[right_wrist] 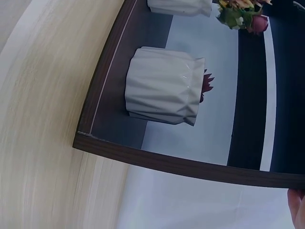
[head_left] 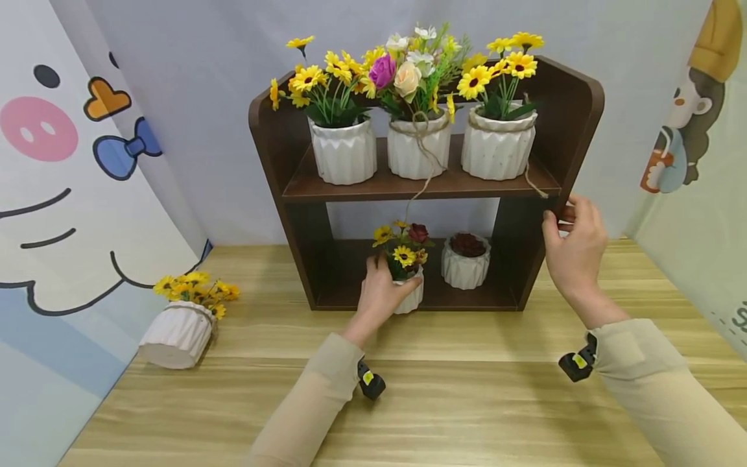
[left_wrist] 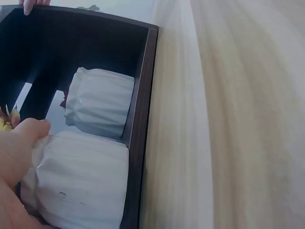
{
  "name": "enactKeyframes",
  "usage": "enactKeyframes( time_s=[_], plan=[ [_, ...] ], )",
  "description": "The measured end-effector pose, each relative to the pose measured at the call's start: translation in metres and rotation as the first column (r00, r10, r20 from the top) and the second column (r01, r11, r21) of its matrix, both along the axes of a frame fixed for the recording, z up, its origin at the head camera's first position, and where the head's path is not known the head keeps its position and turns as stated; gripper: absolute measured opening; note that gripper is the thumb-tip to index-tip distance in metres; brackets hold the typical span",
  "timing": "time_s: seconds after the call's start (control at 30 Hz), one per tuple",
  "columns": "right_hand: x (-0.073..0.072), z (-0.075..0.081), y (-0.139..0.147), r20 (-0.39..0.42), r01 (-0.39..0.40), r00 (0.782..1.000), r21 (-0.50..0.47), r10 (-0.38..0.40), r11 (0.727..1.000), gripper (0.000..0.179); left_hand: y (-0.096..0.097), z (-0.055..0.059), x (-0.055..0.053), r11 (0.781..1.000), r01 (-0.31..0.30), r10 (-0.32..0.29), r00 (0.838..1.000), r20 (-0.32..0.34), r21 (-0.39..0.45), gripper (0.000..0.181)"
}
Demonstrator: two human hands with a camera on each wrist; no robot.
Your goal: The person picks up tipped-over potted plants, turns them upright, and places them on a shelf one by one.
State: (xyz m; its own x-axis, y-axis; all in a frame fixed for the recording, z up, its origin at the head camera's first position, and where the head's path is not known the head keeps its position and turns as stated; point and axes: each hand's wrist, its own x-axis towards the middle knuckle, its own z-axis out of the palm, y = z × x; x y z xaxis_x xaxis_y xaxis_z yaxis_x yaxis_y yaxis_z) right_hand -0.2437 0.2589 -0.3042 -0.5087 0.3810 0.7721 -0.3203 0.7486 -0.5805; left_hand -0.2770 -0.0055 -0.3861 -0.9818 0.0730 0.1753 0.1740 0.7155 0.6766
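My left hand (head_left: 378, 293) grips a small white fluted pot (head_left: 412, 297) at the front of the lower shelf, thumb on its near side. Yellow daisies and a dark red rose (head_left: 417, 233) rise from this pot. In the left wrist view, the held pot (left_wrist: 83, 179) sits at the shelf's front edge, its far side hidden by my fingers. My right hand (head_left: 578, 250) holds the right side panel of the dark brown wooden shelf (head_left: 574, 146), fingers at its edge. Close to the held pot stands another white pot (head_left: 465, 269) with a dark red succulent (head_left: 468, 244).
On the upper shelf stand three white pots: a left one (head_left: 344, 152), a middle one (head_left: 417, 149) with mixed flowers, and a right one (head_left: 498, 146). Loose twine (head_left: 428, 159) hangs down from the middle pot. Another daisy pot (head_left: 177, 331) lies tipped on the wooden table (head_left: 455, 402).
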Motion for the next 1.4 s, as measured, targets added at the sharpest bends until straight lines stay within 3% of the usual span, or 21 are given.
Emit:
enactKeyframes(
  time_s=[0.23, 0.47, 0.8, 1.2, 1.4],
  plan=[
    [0.0, -0.003, -0.001, -0.004, -0.006, 1.0, 0.02, 0.007, 1.0, 0.024, 0.01, -0.003, -0.01, 1.0, 0.017, -0.017, 1.0, 0.026, 0.018, 0.096],
    [-0.001, -0.004, -0.002, -0.015, -0.016, 1.0, 0.02, 0.016, 1.0, 0.025, 0.018, -0.004, -0.022, 1.0, 0.019, -0.019, 1.0, 0.007, 0.017, 0.093],
    [-0.002, -0.001, -0.005, -0.03, 0.004, 1.0, 0.009, -0.004, 1.0, 0.026, 0.019, -0.004, -0.04, 0.998, 0.065, -0.066, 0.998, 0.01, 0.021, 0.094],
    [0.0, 0.001, -0.004, -0.022, 0.005, 1.0, -0.002, -0.005, 1.0, 0.026, 0.016, 0.004, -0.041, 0.992, 0.117, -0.122, 0.987, 0.1, 0.056, 0.099],
    [0.001, 0.0, -0.004, -0.029, 0.001, 1.0, -0.007, -0.001, 1.0, 0.026, 0.008, 0.001, -0.04, 0.992, 0.114, -0.118, 0.989, 0.086, 0.053, 0.093]
  ],
)
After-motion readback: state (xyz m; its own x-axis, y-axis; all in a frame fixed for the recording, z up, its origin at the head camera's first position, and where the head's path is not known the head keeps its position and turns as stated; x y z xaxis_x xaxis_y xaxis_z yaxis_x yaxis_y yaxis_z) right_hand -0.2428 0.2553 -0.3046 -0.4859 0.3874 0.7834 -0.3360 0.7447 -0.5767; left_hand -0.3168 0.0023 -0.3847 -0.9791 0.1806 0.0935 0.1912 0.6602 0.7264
